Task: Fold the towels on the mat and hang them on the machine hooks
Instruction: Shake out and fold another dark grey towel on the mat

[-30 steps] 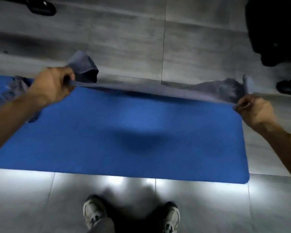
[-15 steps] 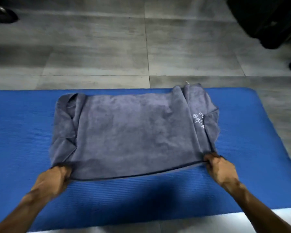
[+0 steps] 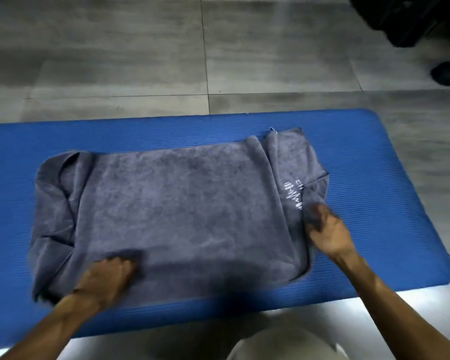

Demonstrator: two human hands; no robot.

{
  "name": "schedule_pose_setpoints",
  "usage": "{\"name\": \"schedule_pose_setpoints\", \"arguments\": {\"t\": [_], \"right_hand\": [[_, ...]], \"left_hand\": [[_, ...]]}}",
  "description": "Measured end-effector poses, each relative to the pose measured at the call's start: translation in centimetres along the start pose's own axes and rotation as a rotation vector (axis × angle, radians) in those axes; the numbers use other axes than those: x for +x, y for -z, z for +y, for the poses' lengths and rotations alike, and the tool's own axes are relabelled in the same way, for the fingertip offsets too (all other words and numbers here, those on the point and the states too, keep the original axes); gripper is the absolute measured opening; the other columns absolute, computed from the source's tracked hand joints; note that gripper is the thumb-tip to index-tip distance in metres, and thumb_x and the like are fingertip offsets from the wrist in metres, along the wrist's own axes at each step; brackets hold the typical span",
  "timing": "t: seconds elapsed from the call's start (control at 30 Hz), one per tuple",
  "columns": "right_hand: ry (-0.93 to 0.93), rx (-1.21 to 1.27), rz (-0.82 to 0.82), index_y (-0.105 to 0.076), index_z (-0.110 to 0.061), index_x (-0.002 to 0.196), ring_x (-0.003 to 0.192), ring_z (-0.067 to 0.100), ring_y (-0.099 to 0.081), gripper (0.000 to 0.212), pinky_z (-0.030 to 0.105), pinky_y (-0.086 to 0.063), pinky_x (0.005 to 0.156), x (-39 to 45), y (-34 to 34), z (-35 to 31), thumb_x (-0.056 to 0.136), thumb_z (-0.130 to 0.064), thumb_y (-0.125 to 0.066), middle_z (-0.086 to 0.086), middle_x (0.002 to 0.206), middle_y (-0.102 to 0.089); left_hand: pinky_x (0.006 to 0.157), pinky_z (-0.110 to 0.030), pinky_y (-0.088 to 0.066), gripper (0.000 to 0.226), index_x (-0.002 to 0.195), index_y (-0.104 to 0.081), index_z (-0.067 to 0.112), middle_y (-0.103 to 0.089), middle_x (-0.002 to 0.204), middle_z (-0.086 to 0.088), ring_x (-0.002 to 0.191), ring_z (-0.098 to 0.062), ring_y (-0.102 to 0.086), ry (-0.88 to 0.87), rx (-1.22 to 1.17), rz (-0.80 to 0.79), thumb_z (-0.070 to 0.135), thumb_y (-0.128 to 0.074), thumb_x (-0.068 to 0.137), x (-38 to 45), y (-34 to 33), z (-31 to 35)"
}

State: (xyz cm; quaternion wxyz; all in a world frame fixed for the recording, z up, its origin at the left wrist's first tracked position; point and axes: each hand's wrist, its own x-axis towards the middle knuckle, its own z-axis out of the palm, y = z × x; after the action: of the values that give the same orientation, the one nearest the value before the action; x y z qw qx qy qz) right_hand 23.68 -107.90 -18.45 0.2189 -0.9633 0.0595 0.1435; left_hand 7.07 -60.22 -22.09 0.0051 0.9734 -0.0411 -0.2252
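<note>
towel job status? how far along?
Done: one grey towel lies spread on the blue mat, side edges turned in. In hand: left hand presses its near edge; right hand grips the right flap. Left: finish folding, hang it; no hooks in view.

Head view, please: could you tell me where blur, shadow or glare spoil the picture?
In the head view, the right hand is motion-smeared at its fingers; a dark shadow lies over the towel near edge and the mat beside the left hand; bright glare washes out the floor at the bottom.
</note>
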Motion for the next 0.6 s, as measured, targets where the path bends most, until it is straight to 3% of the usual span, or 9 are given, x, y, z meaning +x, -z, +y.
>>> {"name": "schedule_pose_setpoints", "arguments": {"t": [0.07, 0.13, 0.23, 0.4, 0.43, 0.5, 0.6], "right_hand": [[-0.112, 0.049, 0.116, -0.051, -0.013, 0.128, 0.106, 0.040, -0.061, 0.052, 0.048, -0.048, 0.093, 2.5, -0.2, 0.4, 0.080, -0.023, -0.071, 0.018, 0.117, -0.064], [-0.217, 0.072, 0.078, -0.050, -0.015, 0.129, 0.112, 0.040, -0.057, 0.053, 0.047, -0.045, 0.097, 4.0, -0.5, 0.6, 0.081, -0.026, -0.072, 0.018, 0.120, -0.062], [-0.281, 0.011, 0.087, -0.065, -0.016, 0.115, 0.111, 0.037, -0.060, 0.037, 0.042, -0.048, 0.092, 4.6, 0.2, 1.0, 0.082, -0.032, -0.069, 0.016, 0.113, -0.068], [-0.439, 0.125, 0.223, -0.065, -0.007, 0.104, 0.101, 0.043, -0.063, 0.020, 0.043, -0.048, 0.084, 1.1, 3.3, 6.7, 0.086, -0.016, -0.063, 0.025, 0.102, -0.068], [-0.465, 0.139, 0.224, -0.063, -0.007, 0.103, 0.099, 0.042, -0.064, 0.019, 0.044, -0.049, 0.084, 0.1, 3.7, 8.6, 0.085, -0.013, -0.063, 0.024, 0.100, -0.068], [-0.543, 0.181, 0.213, -0.064, -0.006, 0.097, 0.098, 0.042, -0.064, 0.014, 0.047, -0.050, 0.085, -2.0, 4.1, 11.5, 0.084, -0.008, -0.065, 0.024, 0.099, -0.069], [-0.631, 0.121, 0.104, -0.058, -0.014, 0.092, 0.098, 0.041, -0.063, 0.014, 0.047, -0.049, 0.085, -4.1, 4.2, 13.9, 0.084, -0.015, -0.070, 0.025, 0.102, -0.068]], "left_hand": [[0.059, -0.033, -0.059, 0.042, 0.095, -0.074, 0.022, -0.073, 0.085, -0.006, 0.066, -0.025, -0.070, 0.000, -0.084, -0.072, 0.044, -0.043, 0.076, 1.7, 2.6, 4.0], [0.060, -0.034, -0.059, 0.036, 0.101, -0.073, 0.019, -0.073, 0.099, -0.007, 0.077, -0.024, -0.072, -0.067, -0.101, -0.022, 0.038, -0.061, 0.072, 3.1, 4.0, 8.0], [0.064, -0.038, -0.059, 0.065, 0.108, -0.067, 0.021, -0.067, 0.112, -0.008, 0.090, -0.028, -0.070, -0.156, -0.136, -0.028, 0.030, -0.087, 0.047, 5.0, 4.3, 12.7], [0.050, -0.039, -0.058, 0.061, 0.105, -0.072, 0.017, -0.070, 0.098, -0.010, 0.071, -0.032, -0.069, -0.091, -0.059, -0.051, 0.033, -0.088, 0.048, 6.6, 6.5, 16.0], [0.057, -0.039, -0.059, 0.062, 0.114, -0.069, 0.018, -0.070, 0.104, -0.009, 0.077, -0.031, -0.070, -0.068, -0.056, -0.065, 0.036, -0.085, 0.057, 7.2, 7.3, 16.1], [0.084, -0.041, -0.053, 0.068, 0.141, -0.046, 0.023, -0.054, 0.137, -0.008, 0.111, -0.030, -0.061, -0.020, -0.115, -0.054, 0.042, -0.068, 0.080, 8.2, 8.3, 16.2], [0.106, -0.048, -0.036, 0.093, 0.153, -0.002, 0.033, 0.004, 0.160, -0.010, 0.144, -0.036, -0.016, -0.022, -0.111, -0.126, 0.051, -0.062, 0.084, 9.6, 8.5, 16.9]]}}
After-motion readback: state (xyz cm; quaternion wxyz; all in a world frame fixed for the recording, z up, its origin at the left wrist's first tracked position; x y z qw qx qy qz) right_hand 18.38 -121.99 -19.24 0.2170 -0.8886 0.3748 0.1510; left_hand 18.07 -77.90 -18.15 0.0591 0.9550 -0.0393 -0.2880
